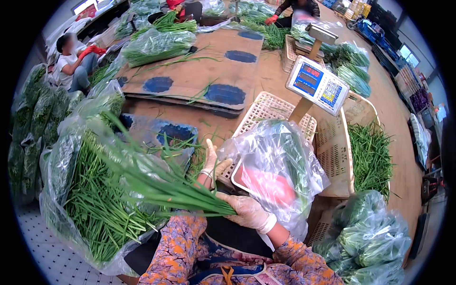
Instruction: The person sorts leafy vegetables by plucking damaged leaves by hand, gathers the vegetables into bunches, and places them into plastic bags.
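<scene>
A bunch of long green garlic chives [190,195] is gripped at its right end by my gloved right hand [249,211]. The leaves fan out to the upper left, blurred at their tips. Just beyond the bunch, my gloved left hand [211,164] is raised with its fingers apart and nothing in it. On my left, a large clear plastic bag [56,190] lies open, full of loose chives [102,204]. A clear plastic bag [280,156] with a pink patch and greens inside rests on the scale in front of me, right of my left hand.
The scale display [316,83] stands beyond the bag. To its right is a cream crate [332,152] of greens. Bagged greens [365,237] are piled at lower right. Stacked boards [190,71] lie ahead. Co-workers in red gloves sit farther off, one person [73,64] at left.
</scene>
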Demonstrator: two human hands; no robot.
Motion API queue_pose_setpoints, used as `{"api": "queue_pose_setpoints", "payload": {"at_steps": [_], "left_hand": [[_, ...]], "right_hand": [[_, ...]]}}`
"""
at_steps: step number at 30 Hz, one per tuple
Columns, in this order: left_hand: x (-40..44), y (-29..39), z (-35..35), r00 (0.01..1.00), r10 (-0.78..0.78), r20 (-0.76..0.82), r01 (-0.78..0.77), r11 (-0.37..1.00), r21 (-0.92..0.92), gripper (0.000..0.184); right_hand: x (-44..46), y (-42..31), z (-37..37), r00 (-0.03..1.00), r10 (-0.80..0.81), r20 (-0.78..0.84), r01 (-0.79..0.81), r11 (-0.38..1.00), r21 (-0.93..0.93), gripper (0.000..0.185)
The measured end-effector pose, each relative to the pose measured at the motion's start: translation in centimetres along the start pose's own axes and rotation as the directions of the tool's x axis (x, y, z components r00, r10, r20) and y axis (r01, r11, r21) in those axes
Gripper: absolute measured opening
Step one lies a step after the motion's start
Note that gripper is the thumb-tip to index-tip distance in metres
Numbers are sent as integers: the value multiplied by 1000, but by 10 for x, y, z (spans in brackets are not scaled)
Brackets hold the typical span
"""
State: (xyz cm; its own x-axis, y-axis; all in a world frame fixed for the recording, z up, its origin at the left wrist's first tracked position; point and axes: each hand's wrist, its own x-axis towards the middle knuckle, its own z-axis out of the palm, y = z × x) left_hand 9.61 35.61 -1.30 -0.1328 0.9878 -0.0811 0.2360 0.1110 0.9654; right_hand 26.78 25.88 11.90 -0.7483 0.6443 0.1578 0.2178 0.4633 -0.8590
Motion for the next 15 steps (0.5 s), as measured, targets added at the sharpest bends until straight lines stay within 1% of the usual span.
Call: {"api": "queue_pose_setpoints", "payload": {"at_steps": [1,2,3,4,5,6,7,8,9,10,11,12,13,15], "left_hand": [[7,-4,6,1000,2,5,-2,1000,0,114],[11,4,9,987,-119,112,136,978,-158,101],[14,11,12,947,-219,234,284,913,-294,88],[18,0,23,995,-12,98,48,926,-374,51],[17,12,22,995,-14,99,50,927,-371,51],[10,38,17,986,-71,150,136,866,-482,38],[2,64,10,971,-124,205,223,783,-581,25],[-6,82,-4,944,-127,304,297,729,-617,13],[-10,94,-14,949,-133,285,270,811,-519,11],[-12,93,-18,968,-74,241,195,826,-530,10],[-13,92,-23,981,-11,192,115,836,-536,9],[-26,131,-45,939,-113,324,267,835,-481,10],[-26,131,-46,944,-112,312,260,834,-487,10],[-25,124,-49,992,-16,129,73,891,-447,13]], "right_hand": [[3,7,1,999,-49,-19,48,998,-33,59],[6,14,1,994,-99,-37,96,993,-66,60],[9,22,1,994,-97,-41,94,993,-65,60],[11,30,1,991,-120,-64,111,985,-128,60],[14,35,1,986,-145,-83,127,973,-191,59],[17,34,-1,972,-190,-141,147,951,-271,59],[19,40,-3,972,-188,-139,147,953,-265,59],[22,47,-5,963,-232,-137,178,930,-321,58],[27,47,-11,952,-277,-131,210,902,-377,58],[29,42,-17,937,-291,-191,200,899,-389,55],[31,50,-21,938,-297,-179,210,897,-389,55],[32,62,-26,944,-267,-196,147,868,-473,56],[31,71,-32,947,-239,-215,84,830,-551,57],[26,66,-56,947,-147,-287,-50,813,-580,47]]}}
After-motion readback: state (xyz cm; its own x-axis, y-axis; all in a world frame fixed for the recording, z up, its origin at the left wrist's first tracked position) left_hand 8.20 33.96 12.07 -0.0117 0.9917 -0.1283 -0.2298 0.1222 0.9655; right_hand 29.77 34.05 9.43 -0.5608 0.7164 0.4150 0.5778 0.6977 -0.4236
